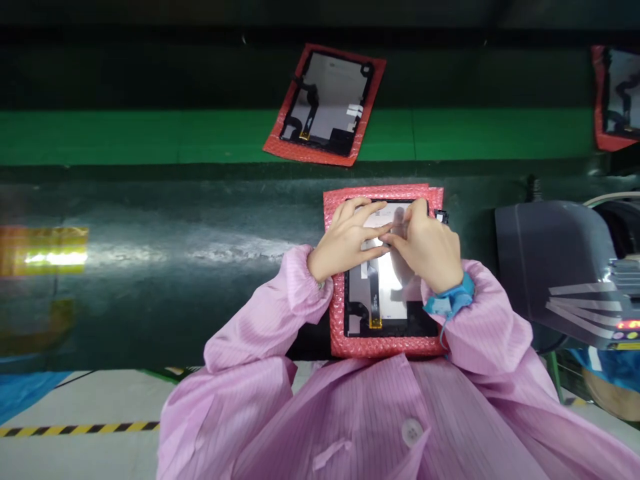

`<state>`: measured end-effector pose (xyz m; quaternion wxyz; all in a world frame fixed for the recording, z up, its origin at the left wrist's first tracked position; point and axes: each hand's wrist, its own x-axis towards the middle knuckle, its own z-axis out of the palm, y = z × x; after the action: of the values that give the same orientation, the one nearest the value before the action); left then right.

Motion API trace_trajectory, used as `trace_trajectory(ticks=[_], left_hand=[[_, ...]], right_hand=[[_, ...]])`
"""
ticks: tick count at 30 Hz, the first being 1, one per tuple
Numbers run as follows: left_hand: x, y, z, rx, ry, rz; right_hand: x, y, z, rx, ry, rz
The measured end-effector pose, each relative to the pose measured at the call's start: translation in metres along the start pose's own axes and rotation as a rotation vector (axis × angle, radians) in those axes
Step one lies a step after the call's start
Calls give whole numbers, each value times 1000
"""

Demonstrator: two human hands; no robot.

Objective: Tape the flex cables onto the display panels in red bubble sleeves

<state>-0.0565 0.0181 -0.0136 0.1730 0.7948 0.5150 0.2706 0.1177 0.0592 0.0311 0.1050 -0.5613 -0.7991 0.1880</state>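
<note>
A display panel (393, 303) with a silvery back, a black edge and a dark ribbon cable lies on a red bubble-wrap sheet (350, 345) in front of me. My left hand (350, 237) is over the panel's upper left part, fingers spread and stretched towards the right. Close beside its fingertips, my right hand (427, 243) is closed in a pinch above the panel's upper right. Whatever it pinches, if anything, is hidden or too small to name. A blue band (453, 299) circles my right wrist.
Another panel (330, 93) on red bubble wrap lies on the green strip (210, 137) beyond, and a third panel (625, 97) is at the far right. A dark grey machine (553, 267) with strips of tape on it stands right of me. Yellow tape (55, 250) marks the bench at left.
</note>
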Motion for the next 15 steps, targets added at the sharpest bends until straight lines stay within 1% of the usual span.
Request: trace_trajectory(ticks=[3, 4, 5, 6, 7, 8, 9, 10, 11, 12, 13, 15], left_hand=[[-3, -3, -2, -36, 45, 30], [-3, -8, -6, -52, 94, 14], [-2, -18, -14, -57, 174, -41], [-1, -31, -24, -39, 283, -146], [2, -47, -36, 3, 406, -296], [7, -65, -50, 72, 531, -492], [13, -85, -64, 161, 608, -697], [20, -104, -77, 242, 610, -885], [28, -121, -89, 292, 556, -1045], [36, -136, -98, 313, 479, -1142], [44, -148, -104, 316, 431, -1183], [57, -163, -109, 308, 355, -1197]], right_hand=[[-2, 20, -13, -34, 55, 59], [-5, 28, -20, -16, 68, 79], [-10, 35, -27, 16, 76, 95], [-17, 42, -35, 55, 72, 108], [-26, 49, -41, 91, 51, 118], [-36, 53, -47, 114, 11, 126], [-48, 56, -50, 114, -45, 138], [-60, 58, -52, 89, -112, 156], [-72, 58, -53, 51, -180, 172], [-84, 57, -51, 11, -242, 184], [-94, 56, -48, -23, -293, 187], [-110, 55, -41, -61, -344, 184]])
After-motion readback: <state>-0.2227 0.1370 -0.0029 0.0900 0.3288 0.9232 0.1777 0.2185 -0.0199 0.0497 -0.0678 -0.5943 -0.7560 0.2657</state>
